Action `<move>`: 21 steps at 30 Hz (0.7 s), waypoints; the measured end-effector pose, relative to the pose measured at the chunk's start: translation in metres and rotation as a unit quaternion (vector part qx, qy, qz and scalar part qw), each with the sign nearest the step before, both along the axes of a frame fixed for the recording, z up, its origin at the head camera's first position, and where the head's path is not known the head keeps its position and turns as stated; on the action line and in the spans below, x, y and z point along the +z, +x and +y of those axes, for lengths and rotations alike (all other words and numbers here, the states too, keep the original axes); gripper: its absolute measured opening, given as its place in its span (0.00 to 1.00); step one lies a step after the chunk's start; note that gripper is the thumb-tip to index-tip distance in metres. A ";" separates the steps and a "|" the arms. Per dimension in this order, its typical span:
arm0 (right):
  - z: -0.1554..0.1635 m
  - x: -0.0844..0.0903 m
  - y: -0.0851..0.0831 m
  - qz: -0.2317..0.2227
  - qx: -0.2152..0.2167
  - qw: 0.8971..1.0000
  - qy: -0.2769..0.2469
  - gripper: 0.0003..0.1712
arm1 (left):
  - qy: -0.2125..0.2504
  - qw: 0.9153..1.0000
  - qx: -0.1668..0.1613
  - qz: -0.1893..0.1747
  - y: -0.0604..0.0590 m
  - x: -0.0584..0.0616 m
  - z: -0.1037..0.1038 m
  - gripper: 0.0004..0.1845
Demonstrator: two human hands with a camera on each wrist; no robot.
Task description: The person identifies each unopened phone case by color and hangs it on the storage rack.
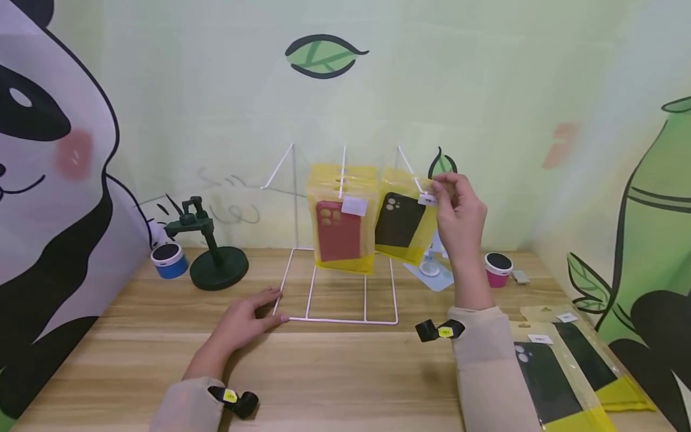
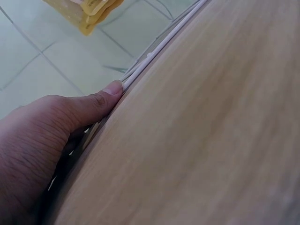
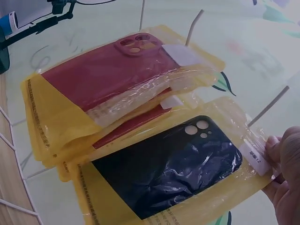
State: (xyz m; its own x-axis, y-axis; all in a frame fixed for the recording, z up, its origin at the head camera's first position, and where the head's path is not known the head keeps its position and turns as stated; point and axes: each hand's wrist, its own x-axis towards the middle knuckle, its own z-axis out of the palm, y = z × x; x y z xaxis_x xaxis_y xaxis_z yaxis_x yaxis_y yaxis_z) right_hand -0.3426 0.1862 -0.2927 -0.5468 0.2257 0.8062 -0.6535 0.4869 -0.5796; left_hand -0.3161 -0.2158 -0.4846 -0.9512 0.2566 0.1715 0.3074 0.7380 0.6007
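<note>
The yellow plastic pouch with the black phone case (image 1: 402,227) is held up at the right-hand prong of the white wire display rack (image 1: 340,287), its top edge with the small white label pinched by the fingers of the right hand (image 1: 459,219). In the right wrist view the same pouch (image 3: 173,173) is seen hanging just beside the pouches with red phone cases (image 3: 105,79), their edges overlapping, and the fingertips (image 3: 281,150) are closed on the labelled corner. The red-case pouches (image 1: 341,231) are hung on the middle prong; the left prong is bare.

The left hand (image 1: 245,321) is laid on the wooden table (image 1: 345,372), fingers stretched out and pressed against the front left corner of the rack's base; in the left wrist view a fingertip (image 2: 110,91) is seen touching the white wire (image 2: 159,49).

Open tabletop is left in front of the rack. To the left, a dark green stand (image 1: 210,252) and a blue round speaker (image 1: 169,260) are set well apart from it. To the right, a pink round speaker (image 1: 498,269) is seen, and two more yellow pouches (image 1: 567,372) lie near the table's right edge.
</note>
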 end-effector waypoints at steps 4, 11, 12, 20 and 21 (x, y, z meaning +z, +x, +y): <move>0.003 -0.001 0.002 -0.027 0.026 0.999 -0.015 0.13 | 0.000 1.000 -0.002 0.000 0.002 0.000 0.000 0.36; 0.018 0.002 0.012 -0.107 0.070 0.991 -0.037 0.17 | 0.001 1.000 -0.014 0.008 0.001 -0.001 0.005 0.37; 0.019 0.002 0.014 -0.111 0.074 0.990 -0.041 0.18 | 0.001 1.000 -0.015 0.008 0.001 -0.001 0.005 0.37; 0.031 0.002 0.027 -0.146 0.054 0.987 -0.034 0.19 | -0.001 1.000 -0.012 0.000 0.002 0.001 0.004 0.38; 0.033 0.002 0.029 -0.151 0.057 0.986 -0.035 0.19 | -0.001 1.000 -0.013 -0.001 0.002 0.002 0.003 0.38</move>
